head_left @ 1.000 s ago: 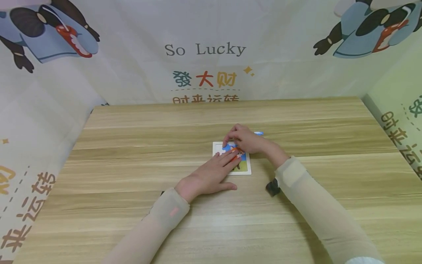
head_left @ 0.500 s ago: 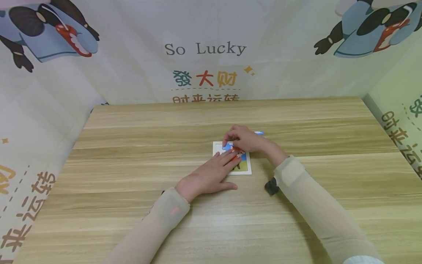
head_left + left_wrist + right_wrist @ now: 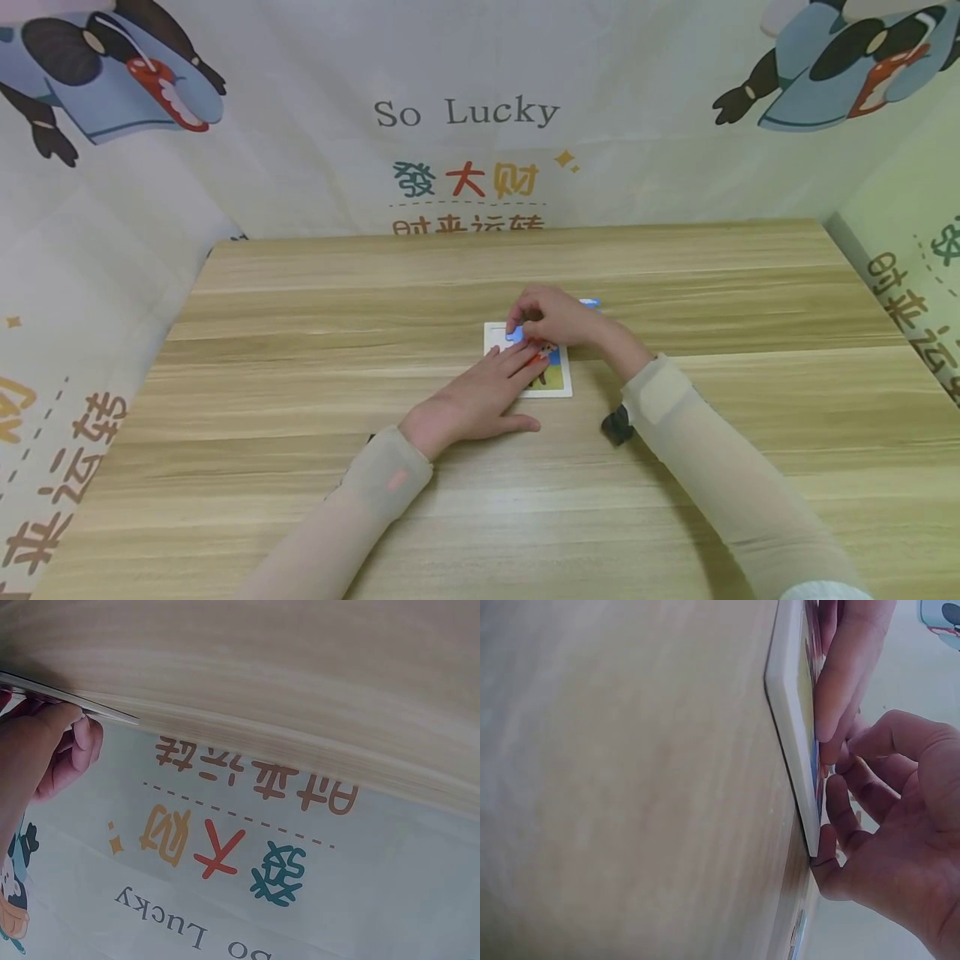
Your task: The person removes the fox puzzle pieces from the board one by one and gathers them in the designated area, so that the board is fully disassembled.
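Note:
A small white-framed jigsaw puzzle (image 3: pixel 557 385) lies flat on the table, its picture showing an orange animal over blue and green. My left hand (image 3: pixel 480 396) rests on it with straight fingers spread across the picture, thumb on the wood. Over the far edge of the frame, my right hand (image 3: pixel 558 318) pinches a blue puzzle piece (image 3: pixel 514 335) between thumb and forefinger, low at the upper left part of the picture. In the right wrist view both hands meet close over the frame (image 3: pixel 789 697); the piece itself is mostly hidden by the fingertips there.
Another blue and white piece (image 3: pixel 590 303) lies on the wooden table (image 3: pixel 337 333) just beyond my right wrist. A black block (image 3: pixel 618 426) sits at my right cuff. Printed cloth (image 3: pixel 637 167) hangs behind the table and at both sides.
My right hand has stayed nearly in place; its thumb has come down a little and covers more of the picture. My left hand keeps still on the puzzle.

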### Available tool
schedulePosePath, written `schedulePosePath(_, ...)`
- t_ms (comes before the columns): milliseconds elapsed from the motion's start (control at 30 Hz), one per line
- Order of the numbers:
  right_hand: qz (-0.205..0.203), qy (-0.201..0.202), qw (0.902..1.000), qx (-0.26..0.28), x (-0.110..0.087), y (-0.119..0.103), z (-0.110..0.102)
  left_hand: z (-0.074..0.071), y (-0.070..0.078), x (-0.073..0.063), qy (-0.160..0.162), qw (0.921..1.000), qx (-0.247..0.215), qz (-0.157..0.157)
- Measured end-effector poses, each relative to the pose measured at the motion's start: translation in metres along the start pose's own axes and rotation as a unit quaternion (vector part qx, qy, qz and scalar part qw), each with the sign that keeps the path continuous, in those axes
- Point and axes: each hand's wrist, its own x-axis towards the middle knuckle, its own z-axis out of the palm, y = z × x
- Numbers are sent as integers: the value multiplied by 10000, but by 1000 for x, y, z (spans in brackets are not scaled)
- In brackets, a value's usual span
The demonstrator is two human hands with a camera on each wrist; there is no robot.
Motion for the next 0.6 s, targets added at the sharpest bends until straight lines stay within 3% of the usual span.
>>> schedulePosePath(600,333,-147,9988,338,-1,-4,0,-1,1,-2,-58,10000,33,-1)
